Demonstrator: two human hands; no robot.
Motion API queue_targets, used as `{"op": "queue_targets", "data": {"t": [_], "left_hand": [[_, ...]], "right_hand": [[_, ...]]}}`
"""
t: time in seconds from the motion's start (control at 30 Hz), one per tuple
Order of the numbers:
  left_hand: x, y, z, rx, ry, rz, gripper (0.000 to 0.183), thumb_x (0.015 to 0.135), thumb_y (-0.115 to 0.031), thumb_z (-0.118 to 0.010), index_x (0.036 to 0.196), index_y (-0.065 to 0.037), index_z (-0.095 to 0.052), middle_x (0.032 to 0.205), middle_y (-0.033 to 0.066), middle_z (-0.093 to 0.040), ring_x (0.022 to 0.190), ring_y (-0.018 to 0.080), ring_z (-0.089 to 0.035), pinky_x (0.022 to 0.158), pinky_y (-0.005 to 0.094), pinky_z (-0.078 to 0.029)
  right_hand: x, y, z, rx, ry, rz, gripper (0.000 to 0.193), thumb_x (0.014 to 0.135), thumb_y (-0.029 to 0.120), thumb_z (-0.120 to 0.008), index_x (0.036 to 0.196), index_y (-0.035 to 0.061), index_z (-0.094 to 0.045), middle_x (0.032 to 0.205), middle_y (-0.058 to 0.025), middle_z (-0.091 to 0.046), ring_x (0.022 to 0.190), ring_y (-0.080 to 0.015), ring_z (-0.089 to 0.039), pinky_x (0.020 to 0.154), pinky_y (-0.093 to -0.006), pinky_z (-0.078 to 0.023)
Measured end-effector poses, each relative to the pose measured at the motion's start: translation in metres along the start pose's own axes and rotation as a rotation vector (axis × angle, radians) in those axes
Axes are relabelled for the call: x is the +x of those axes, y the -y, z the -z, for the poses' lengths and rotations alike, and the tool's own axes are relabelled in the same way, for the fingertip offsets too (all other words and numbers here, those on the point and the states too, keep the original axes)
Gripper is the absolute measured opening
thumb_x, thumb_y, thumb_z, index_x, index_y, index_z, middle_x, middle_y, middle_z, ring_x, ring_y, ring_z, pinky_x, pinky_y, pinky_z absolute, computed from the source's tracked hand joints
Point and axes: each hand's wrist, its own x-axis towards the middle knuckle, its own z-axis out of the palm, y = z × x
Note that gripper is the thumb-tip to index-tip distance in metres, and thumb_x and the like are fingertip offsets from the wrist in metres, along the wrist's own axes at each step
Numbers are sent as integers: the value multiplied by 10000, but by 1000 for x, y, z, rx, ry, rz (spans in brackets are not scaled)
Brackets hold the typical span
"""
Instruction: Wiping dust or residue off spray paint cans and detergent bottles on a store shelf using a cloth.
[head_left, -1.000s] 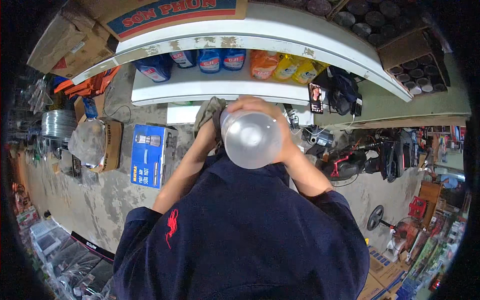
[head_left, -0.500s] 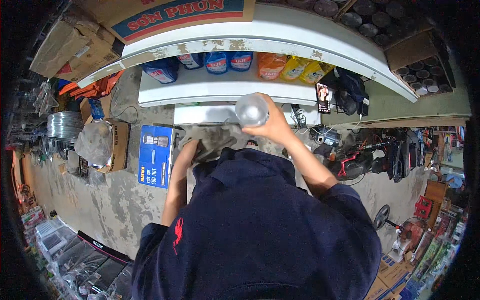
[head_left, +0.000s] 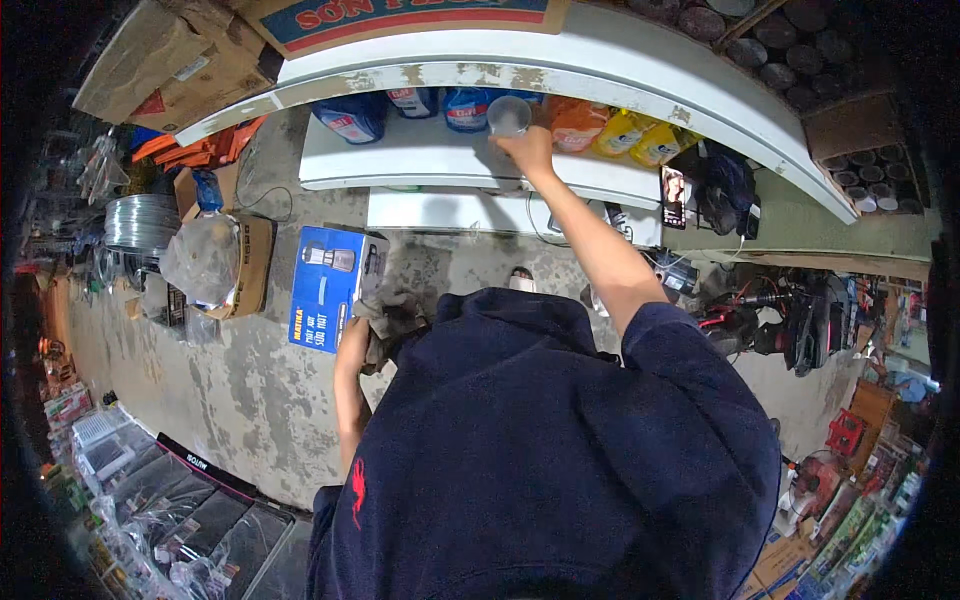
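My right hand is closed around a clear plastic cup above the white shelf, in front of the blue bottles. The cup hides part of the bottle behind it. An orange bottle and two yellow bottles stand to its right. Low on the left, my left hand grips a crumpled grey-brown rag, beside a blue appliance box. My fingers there are partly hidden by the cloth.
Over the bottles runs an upper white shelf edge bearing cardboard boxes. A lit smartphone leans at the shelf's right end, near a charging cable. A carton with a plastic bag and a wire coil stand left.
My right hand has carried the cup forward from in front of the shelf to among the bottles. My left hand has drawn the rag back towards my body, beside the blue box.
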Motion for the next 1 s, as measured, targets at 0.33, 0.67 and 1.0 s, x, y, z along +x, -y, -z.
{"op": "queue_targets", "data": {"t": [0.33,0.67,1.0], "left_hand": [[-56,-100,-14,200,163,-48,351,778,-240,-396,955,53,-475,867,112,-532,786,148,-460,688,278,-368],[-51,-160,-26,297,433,-9,481,657,-271,-589,1038,-2,-474,958,93,-536,823,136,-479,715,267,-385],[-39,-258,-135,268,405,-993,433,581,-259,-621,907,1,-505,880,148,-525,813,286,-496,729,329,-398]], "right_hand": [[21,-21,-18,107,-297,284,725,515,198,-725,1107,-9,-361,1094,-155,-430,1003,-266,-412,845,-303,-332],[-14,-4,30,164,-69,-97,436,656,259,-600,1013,36,-483,971,-179,-509,848,-301,-493,723,-354,-374],[-166,88,109,1148,565,-45,487,733,175,-513,1160,28,-331,1175,-104,-359,1087,-175,-349,881,-280,-303]]}}
